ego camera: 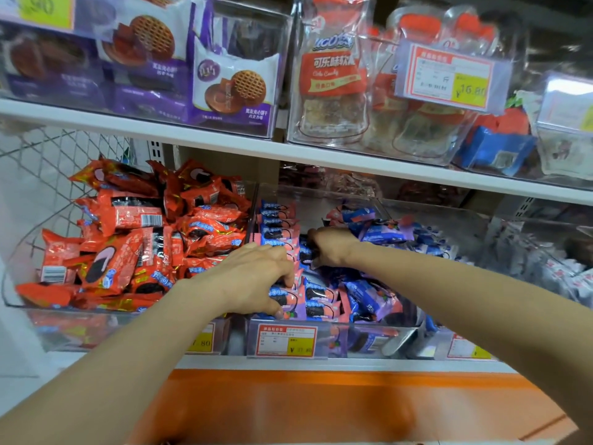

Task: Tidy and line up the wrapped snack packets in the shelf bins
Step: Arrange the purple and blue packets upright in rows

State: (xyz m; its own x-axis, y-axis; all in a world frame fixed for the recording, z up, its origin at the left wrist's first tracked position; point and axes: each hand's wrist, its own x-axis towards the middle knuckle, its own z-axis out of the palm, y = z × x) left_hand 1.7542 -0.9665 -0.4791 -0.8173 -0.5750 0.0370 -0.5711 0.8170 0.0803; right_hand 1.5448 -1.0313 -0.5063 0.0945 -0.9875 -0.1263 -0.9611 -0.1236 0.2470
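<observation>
Head view: left hand and right hand apart, both inside middle clear bin on lower shelf. Left hand at bin front, fingers curled over upright blue-and-pink snack packets. Right hand further back, gripping packet of same kind. Row lined along bin's left wall; rest jumbled. Red packets heaped in neighbouring left bin.

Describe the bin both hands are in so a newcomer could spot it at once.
On the lower shelf, find the bin heaped with red packets at the left. The clear bin right of it, where the left hand and right hand reach in, is the one. It holds blue-and-purple packets, not red, with a row lined up along its left wall.
</observation>
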